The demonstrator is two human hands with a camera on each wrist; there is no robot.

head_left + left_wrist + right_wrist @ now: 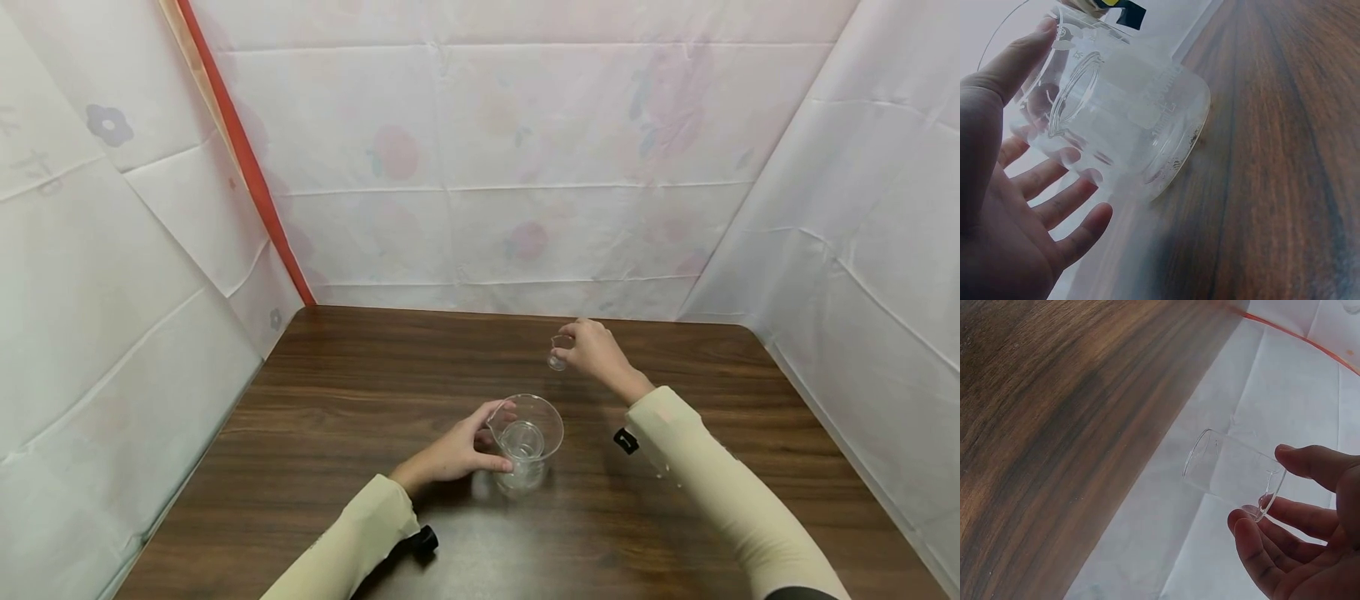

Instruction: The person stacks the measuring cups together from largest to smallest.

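Observation:
A large clear glass beaker stands on the wooden table near its middle. Inside it sits a smaller glass beaker, whose spouted rim shows through the wall in the left wrist view. My left hand holds the large beaker from its left side, thumb in front and fingers curving behind. Further back and to the right, my right hand pinches a small clear beaker by its rim between thumb and fingertips. That small beaker is off the table, base down in the head view.
The dark wooden table reaches back to a pale patterned cloth, with cloth also at both sides. A red strip runs down the back left corner. Black wrist devices sit below both sleeves.

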